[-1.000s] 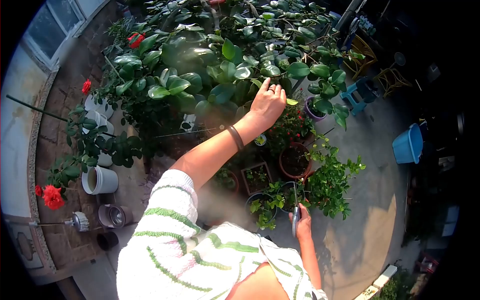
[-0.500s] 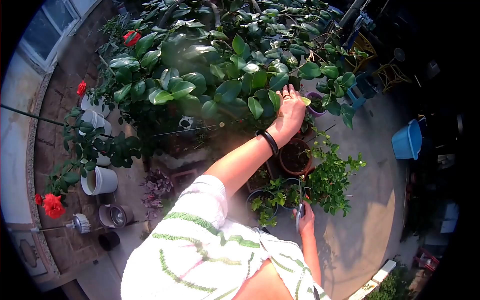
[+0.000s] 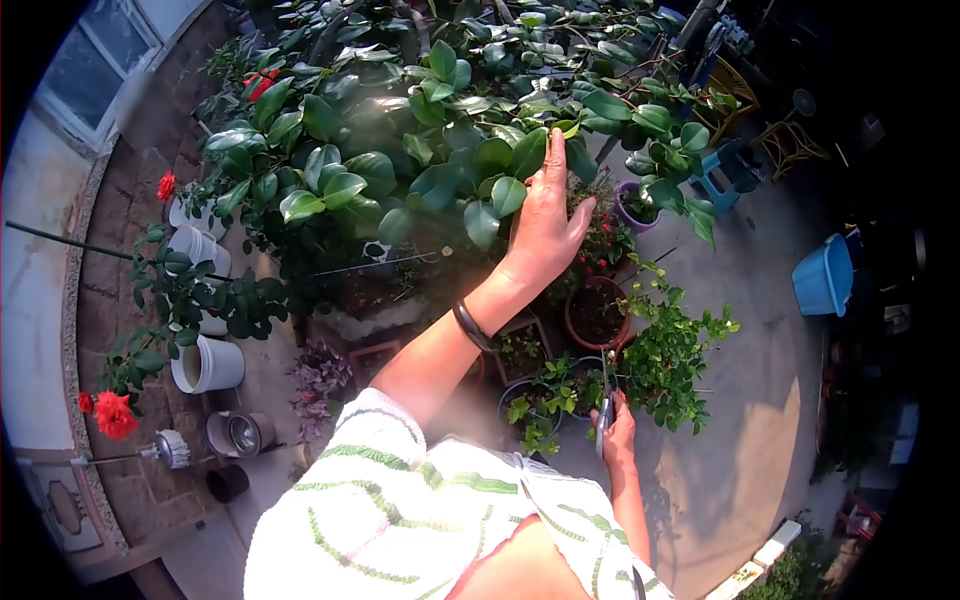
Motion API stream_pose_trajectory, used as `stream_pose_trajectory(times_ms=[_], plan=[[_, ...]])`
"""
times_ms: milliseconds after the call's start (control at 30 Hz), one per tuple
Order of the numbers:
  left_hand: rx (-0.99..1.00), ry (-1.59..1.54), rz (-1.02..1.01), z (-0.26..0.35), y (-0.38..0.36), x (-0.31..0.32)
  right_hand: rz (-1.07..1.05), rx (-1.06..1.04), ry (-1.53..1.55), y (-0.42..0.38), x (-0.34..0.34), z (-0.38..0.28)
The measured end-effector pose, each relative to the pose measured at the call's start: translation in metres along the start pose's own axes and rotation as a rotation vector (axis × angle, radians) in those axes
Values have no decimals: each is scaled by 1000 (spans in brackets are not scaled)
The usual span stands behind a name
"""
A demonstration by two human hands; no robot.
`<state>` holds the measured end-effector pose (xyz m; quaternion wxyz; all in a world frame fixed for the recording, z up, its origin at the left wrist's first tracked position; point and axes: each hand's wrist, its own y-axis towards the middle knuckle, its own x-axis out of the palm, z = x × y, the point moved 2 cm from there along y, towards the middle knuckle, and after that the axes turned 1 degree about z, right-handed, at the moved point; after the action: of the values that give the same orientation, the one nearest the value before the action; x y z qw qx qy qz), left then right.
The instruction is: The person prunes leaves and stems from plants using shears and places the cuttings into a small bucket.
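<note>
My left hand (image 3: pixel 545 222) reaches up to the front of a broad-leaved green shrub (image 3: pixel 372 170). Its fingers are straight and its thumb stands apart, with the fingertips right at the glossy leaves. A dark bracelet circles that wrist. Lower down, my right hand (image 3: pixel 618 428) grips scissors (image 3: pixel 603 412) by their grey handle, blades pointing up and away from me. Those blades overlap the space between a round brown pot (image 3: pixel 597 312) of soil and a small leafy potted bush (image 3: pixel 668 362), just right of the hand.
A purple pot (image 3: pixel 636 206) and blue stool (image 3: pixel 718 182) stand beyond the shrub's right side. On the right is a light-blue bucket (image 3: pixel 824 276). White buckets (image 3: pixel 212 364) line the left wall, near a rose stem with red flowers (image 3: pixel 115 415). Potted seedlings (image 3: pixel 532 405) sit close before me.
My left hand has turned and shifted left along the leaves, its thumb now spread. Leaves in front have swayed. My right hand keeps the scissors in nearly the same spot.
</note>
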<state>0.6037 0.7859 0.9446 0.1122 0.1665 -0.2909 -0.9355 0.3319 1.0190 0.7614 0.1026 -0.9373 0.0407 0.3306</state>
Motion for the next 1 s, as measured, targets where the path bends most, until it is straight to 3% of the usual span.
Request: stream_pose_trajectory(times_ms=[67, 133, 167, 200, 267, 300, 367, 433, 500, 533, 567, 633, 767, 800, 867, 1000], plan=[[-51, -29, -12, 4, 8, -7, -4, -50, -5, 6, -3, 7], [22, -128, 108, 3, 21, -14, 0, -102, -27, 14, -6, -2], [123, 10, 179, -2, 29, -18, 5, -128, -47, 21, -11, -18], [-60, -105, 81, 4, 36, -26, 10, -152, -66, 29, -14, -34], [94, 8, 47, -13, 50, -26, 82, -280, -91, 51, -16, -56], [171, 64, 28, -26, 59, -24, 31, -195, -28, 60, -22, -89], [206, 173, -39, -30, 78, -30, 103, -323, -36, 82, -24, -118], [124, 278, -139, -16, 103, -38, 116, -395, 57, 94, -33, -169], [-104, 396, -178, -11, 121, -37, 221, -500, -41, 115, -35, -190], [-17, 585, -190, 12, 124, -44, 207, -475, -16, 124, -37, -203], [6, 692, -223, 15, 131, -45, 285, -598, -88, 129, -41, -219], [21, 873, -236, 10, 144, -40, 276, -561, -64, 138, -45, -245], [9, 534, -127, -37, 167, -46, 371, -640, -207, 158, -40, -262], [-90, 386, -180, -38, 170, -53, 361, -643, -213, 161, -39, -262], [-79, 157, -175, -60, 176, -57, 338, -646, -223, 165, -34, -262], [-155, 69, -188, -61, 170, -55, 356, -652, -244, 168, -36, -268]])
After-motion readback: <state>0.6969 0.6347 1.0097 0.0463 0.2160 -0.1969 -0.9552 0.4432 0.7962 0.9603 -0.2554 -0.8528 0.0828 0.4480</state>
